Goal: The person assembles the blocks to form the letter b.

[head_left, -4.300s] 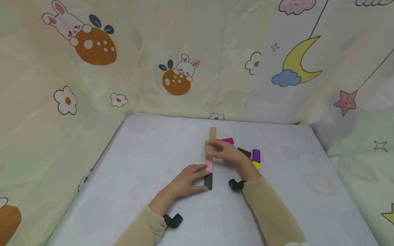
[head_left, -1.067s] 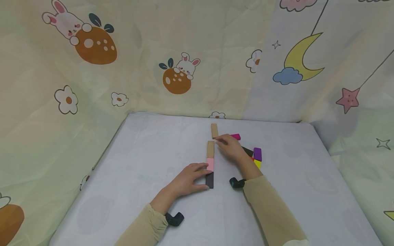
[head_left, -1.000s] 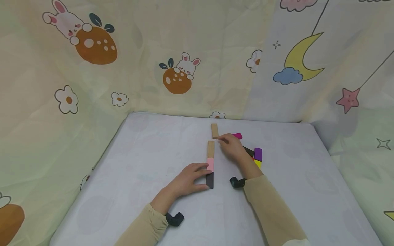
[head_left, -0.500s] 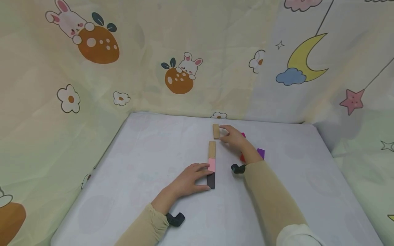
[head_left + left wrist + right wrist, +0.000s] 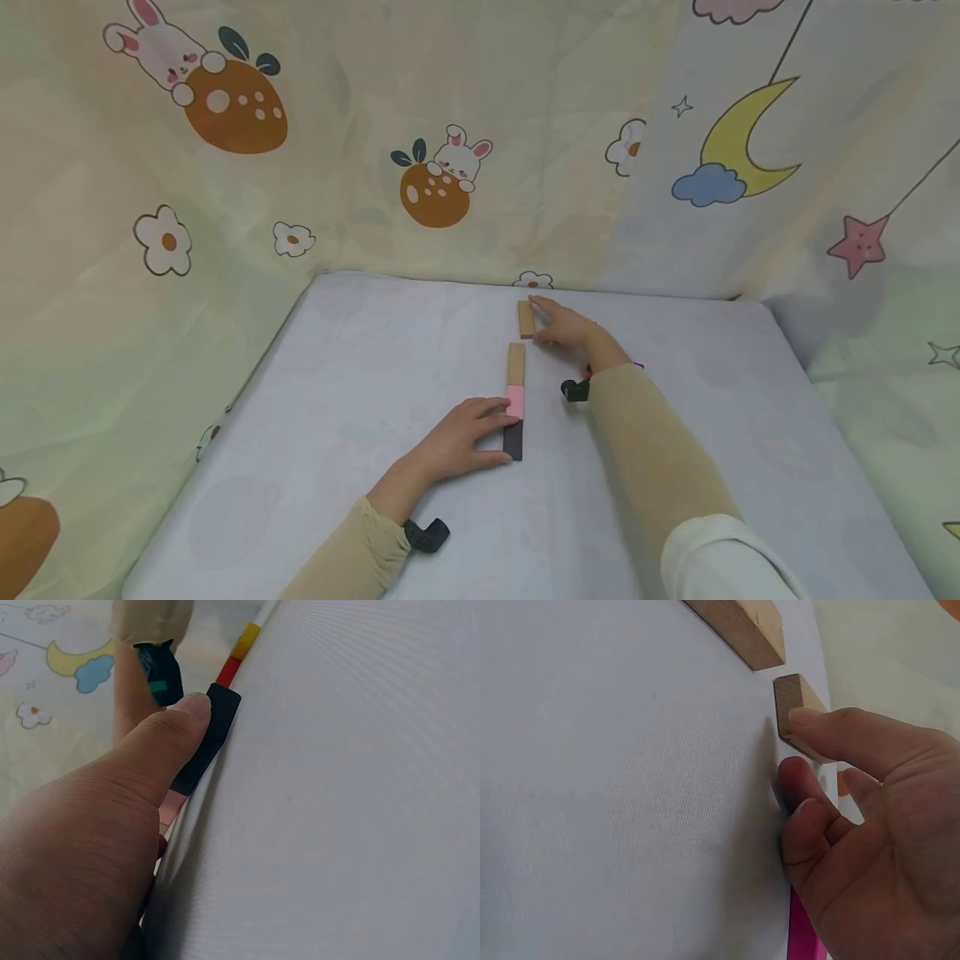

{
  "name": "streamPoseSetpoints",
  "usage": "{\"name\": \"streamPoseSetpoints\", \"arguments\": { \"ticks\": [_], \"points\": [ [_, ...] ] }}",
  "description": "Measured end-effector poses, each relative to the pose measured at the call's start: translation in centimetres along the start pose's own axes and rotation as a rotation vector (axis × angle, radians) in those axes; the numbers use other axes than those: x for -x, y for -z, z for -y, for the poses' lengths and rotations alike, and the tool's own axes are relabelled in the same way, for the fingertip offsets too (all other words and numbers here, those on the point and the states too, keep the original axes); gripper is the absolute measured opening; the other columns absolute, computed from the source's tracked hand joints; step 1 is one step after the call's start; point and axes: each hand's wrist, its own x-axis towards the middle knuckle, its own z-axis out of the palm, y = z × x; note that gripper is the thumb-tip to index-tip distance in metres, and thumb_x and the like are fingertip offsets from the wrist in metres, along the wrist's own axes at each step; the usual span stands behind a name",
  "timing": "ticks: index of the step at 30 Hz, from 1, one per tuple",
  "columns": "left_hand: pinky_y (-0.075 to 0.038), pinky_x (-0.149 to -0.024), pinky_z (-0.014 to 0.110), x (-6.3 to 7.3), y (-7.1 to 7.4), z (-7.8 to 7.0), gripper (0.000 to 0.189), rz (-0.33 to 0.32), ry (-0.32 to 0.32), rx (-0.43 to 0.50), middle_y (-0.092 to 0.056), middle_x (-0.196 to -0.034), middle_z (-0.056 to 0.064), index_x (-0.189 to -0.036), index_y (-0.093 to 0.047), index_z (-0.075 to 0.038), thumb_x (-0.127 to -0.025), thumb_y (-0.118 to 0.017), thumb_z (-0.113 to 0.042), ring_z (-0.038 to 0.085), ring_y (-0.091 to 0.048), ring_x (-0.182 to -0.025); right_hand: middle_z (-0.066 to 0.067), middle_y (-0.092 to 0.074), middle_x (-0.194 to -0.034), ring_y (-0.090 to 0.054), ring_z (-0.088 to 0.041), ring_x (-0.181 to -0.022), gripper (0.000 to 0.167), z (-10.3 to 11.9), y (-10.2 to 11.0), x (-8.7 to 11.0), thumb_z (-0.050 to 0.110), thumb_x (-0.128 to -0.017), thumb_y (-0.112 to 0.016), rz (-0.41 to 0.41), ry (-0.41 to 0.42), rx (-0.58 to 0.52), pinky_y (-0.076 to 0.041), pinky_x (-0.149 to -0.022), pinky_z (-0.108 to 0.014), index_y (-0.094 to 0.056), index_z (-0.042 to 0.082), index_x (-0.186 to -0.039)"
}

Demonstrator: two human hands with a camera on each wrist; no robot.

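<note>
A row of blocks lies end to end on the white cloth: black, pink, plain wooden. My left hand rests beside it with fingers extended, touching the pink block and the black one; in the left wrist view the thumb lies against the black block. Past the row's far end, a second wooden block sits slightly apart. My right hand holds this block between thumb and index finger, thumb at its near end and index at its far end. The right wrist view shows the thumb on it.
In the left wrist view, a red block and a yellow block lie beyond the black one. Part of a magenta block shows below the right hand. A patterned curtain stands behind the table.
My right hand has left the nearer wooden block, drawn away to the right, then reached forward to the farther one and taken hold of its ends. The left hand stays in place.
</note>
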Motion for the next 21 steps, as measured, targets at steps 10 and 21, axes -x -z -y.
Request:
{"name": "streamPoseSetpoints", "arguments": {
  "ticks": [10, 21],
  "points": [
    [-0.035, -0.116, 0.042, 0.0, -0.2, 0.1, 0.06, -0.014, -0.02, 0.008, -0.039, -0.155, -0.008, -0.143, -0.051, -0.036, -0.09, -0.058, -0.064, 0.018, -0.04, -0.141, -0.01, -0.012, -0.167, -0.017, -0.031, -0.152, 0.091, 0.1, 0.0, -1.0, 0.018, -0.09, -0.068, 0.003, 0.029, 0.07, -0.016, -0.124, -0.051, -0.01, 0.023, -0.16],
    [-0.034, -0.117, 0.041, -0.1, -0.3, 0.2, 0.061, 0.003, -0.001, 0.009, -0.038, -0.156, -0.009, -0.143, -0.05, -0.036, -0.09, -0.059, -0.063, 0.016, -0.038, -0.142, -0.012, -0.017, -0.165, -0.013, -0.031, -0.153, 0.085, -0.3, -0.4, -1.5, 0.026, -0.09, -0.071, -0.029, 0.028, 0.089, -0.015, -0.124, -0.053, -0.021, 0.016, -0.158]
  ]
}}
